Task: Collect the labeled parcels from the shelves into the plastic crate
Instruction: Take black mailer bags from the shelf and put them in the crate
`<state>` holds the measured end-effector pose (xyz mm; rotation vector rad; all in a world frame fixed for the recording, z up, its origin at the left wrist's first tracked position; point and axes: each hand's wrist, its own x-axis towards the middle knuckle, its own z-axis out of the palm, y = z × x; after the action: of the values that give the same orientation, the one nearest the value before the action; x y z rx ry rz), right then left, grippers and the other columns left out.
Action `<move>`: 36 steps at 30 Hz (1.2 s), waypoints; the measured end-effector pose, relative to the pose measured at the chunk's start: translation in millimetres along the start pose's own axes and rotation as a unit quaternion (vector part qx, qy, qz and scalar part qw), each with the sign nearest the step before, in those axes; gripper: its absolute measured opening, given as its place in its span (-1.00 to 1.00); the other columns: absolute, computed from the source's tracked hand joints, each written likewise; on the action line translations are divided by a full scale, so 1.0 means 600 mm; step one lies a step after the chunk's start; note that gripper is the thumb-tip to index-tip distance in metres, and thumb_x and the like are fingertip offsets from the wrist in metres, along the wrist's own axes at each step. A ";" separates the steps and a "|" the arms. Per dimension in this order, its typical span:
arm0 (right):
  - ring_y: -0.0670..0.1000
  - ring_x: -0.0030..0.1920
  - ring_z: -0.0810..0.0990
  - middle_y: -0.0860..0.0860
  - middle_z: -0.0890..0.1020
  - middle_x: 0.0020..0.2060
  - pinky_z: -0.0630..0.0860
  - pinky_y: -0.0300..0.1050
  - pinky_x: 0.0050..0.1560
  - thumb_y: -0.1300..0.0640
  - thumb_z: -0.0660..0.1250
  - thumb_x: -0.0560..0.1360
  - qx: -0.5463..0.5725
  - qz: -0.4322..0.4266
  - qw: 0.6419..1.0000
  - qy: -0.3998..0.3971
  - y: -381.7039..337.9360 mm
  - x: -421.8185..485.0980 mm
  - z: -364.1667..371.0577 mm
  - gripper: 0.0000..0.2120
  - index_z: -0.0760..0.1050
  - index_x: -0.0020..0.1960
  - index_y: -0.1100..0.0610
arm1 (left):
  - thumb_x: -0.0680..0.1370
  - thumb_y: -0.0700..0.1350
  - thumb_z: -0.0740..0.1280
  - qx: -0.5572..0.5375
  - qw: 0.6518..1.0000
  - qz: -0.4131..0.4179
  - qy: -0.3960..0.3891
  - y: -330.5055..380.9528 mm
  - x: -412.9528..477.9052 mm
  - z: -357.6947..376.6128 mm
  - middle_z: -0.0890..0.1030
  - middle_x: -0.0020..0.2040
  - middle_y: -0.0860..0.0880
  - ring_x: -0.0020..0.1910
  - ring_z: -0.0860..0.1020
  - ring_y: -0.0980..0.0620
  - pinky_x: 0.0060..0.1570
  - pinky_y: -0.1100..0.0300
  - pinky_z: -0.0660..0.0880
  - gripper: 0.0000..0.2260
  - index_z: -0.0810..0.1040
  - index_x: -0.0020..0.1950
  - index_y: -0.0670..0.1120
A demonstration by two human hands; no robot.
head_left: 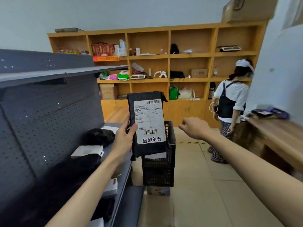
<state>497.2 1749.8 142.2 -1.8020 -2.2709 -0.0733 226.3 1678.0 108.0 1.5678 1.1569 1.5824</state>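
shelf (49, 112): left of and below the left hand (124, 136); parcels not yet collected lie on it, a black bag (98, 136) and a white box (86, 150) among them, so plenty looks left.
crate (159, 171): black plastic, on the floor (205, 194) just below the left hand; white paper shows inside, probably one parcel already in.
parcel (148, 123): black soft mailer, upright, creased, above the crate, not yet dropped.
left hand: grips the parcel's left edge, thumb on front.
right hand (195, 128): right of the parcel, apart, fingers loosely curled, empty.
label (149, 119): white, two barcodes, handwriting at the bottom.

Soft, even indoor light, faint shadows; wide-angle bending and smeared blur toward the edges.
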 end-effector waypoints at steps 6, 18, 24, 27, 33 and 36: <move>0.14 0.09 0.56 0.10 0.59 0.11 0.52 0.03 0.00 -0.19 0.12 0.63 -0.018 0.016 1.000 -0.006 0.070 0.120 0.023 -0.58 0.48 0.21 0.13 | 0.70 -0.12 0.24 0.000 0.999 0.027 -0.039 -0.041 0.139 0.059 0.62 0.31 0.08 0.29 0.58 0.07 0.29 -0.05 0.53 -0.63 0.39 0.52 0.03; 0.14 0.08 0.55 0.10 0.59 0.11 0.54 0.10 0.07 -0.16 0.11 0.63 -0.019 0.016 0.999 -0.022 0.159 0.432 0.089 -0.60 0.48 0.19 0.12 | 0.68 -0.05 0.27 -0.020 0.999 0.013 -0.027 -0.155 0.457 0.124 0.54 0.40 0.07 0.36 0.53 0.08 0.31 0.02 0.53 -0.51 0.25 0.61 0.05; 0.13 0.07 0.55 0.09 0.59 0.09 0.53 0.06 0.04 -0.15 0.11 0.63 -0.014 0.013 0.999 -0.045 0.163 0.567 0.145 -0.61 0.48 0.19 0.13 | 0.70 -0.13 0.22 -0.016 0.999 0.018 -0.023 -0.226 0.567 0.131 0.63 0.27 0.11 0.25 0.59 0.14 0.17 0.16 0.58 -0.62 0.38 0.53 0.05; 0.13 0.07 0.55 0.09 0.59 0.08 0.47 0.00 -0.05 -0.14 0.11 0.64 -0.016 0.012 0.999 -0.046 0.161 0.639 0.169 -0.62 0.49 0.18 0.13 | 0.70 -0.14 0.22 -0.014 0.999 0.013 -0.026 -0.271 0.637 0.130 0.63 0.26 0.12 0.25 0.59 0.14 0.18 0.12 0.57 -0.64 0.41 0.50 0.08; 0.10 0.05 0.55 0.08 0.59 0.08 0.53 0.04 0.02 -0.15 0.12 0.63 -0.030 0.019 0.998 -0.049 0.163 0.815 0.197 -0.64 0.49 0.17 0.10 | 0.70 -0.12 0.22 -0.038 0.999 -0.012 -0.028 -0.354 0.790 0.125 0.63 0.27 0.06 0.25 0.61 0.08 0.10 0.14 0.62 -0.64 0.41 0.50 0.05; 0.09 0.05 0.55 0.07 0.59 0.09 0.52 0.01 0.02 -0.14 0.13 0.64 -0.035 0.028 0.998 -0.041 0.170 0.904 0.214 -0.65 0.48 0.17 0.09 | 0.70 -0.13 0.23 -0.039 0.998 -0.029 -0.034 -0.398 0.869 0.124 0.63 0.27 0.06 0.24 0.61 0.07 0.13 0.10 0.62 -0.61 0.37 0.53 0.06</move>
<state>461.6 2315.2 125.0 -1.9371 -2.2980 -0.0720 211.0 2256.1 117.4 1.5108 1.0816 1.5077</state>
